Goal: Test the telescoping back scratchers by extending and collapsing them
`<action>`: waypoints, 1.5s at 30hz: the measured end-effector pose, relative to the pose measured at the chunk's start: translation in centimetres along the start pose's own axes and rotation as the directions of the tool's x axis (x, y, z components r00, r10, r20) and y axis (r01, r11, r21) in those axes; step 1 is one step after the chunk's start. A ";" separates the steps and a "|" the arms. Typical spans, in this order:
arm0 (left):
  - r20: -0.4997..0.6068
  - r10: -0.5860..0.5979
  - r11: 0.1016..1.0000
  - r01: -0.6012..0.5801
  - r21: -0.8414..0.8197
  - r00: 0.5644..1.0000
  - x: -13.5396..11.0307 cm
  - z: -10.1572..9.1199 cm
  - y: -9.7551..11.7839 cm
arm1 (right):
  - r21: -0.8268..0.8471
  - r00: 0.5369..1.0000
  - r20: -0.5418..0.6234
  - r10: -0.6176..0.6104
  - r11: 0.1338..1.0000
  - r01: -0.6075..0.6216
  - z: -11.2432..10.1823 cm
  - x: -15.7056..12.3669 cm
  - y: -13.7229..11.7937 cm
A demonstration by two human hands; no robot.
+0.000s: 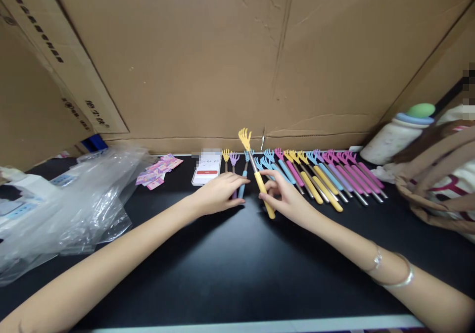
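In my right hand [280, 194] is a yellow back scratcher [265, 194], gripped by its handle, with its claw end pointing up and away from me. My left hand [222, 193] is open, fingers stretched to the right, and lies over the handles of a yellow back scratcher [226, 156] and a purple back scratcher [234, 158]. Its fingertips reach a blue back scratcher [243, 182]; whether they press on it I cannot tell. To the right of my right hand, several blue, pink, yellow and purple back scratchers [326, 178] lie in a row, claws toward the cardboard.
A phone [207, 167] showing a timer lies behind my left hand. Small pink-purple cards [159, 169] are scattered left of it. Clear plastic bags [85, 199] spread over the left side. A white bottle [395, 137] and a brown-white bag [438, 174] stand right. Cardboard [193, 66] walls the back.
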State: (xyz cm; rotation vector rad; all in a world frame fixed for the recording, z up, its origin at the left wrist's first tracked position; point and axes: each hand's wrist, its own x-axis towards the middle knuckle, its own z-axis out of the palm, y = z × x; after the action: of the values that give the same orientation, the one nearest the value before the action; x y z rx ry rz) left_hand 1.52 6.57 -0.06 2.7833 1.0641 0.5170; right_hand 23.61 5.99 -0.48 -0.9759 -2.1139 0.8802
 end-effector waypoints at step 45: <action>0.002 0.038 0.962 -0.037 0.271 0.999 -0.5 -0.2 -0.1 | -0.823 0.998 -0.030 -0.057 0.568 0.008 1.6 3.1 0.4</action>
State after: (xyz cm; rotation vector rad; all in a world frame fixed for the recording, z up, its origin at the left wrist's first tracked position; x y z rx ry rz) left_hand 1.05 6.36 -0.02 3.0435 1.1659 0.4070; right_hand 20.90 8.25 -0.92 -1.3634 -2.5036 -0.2676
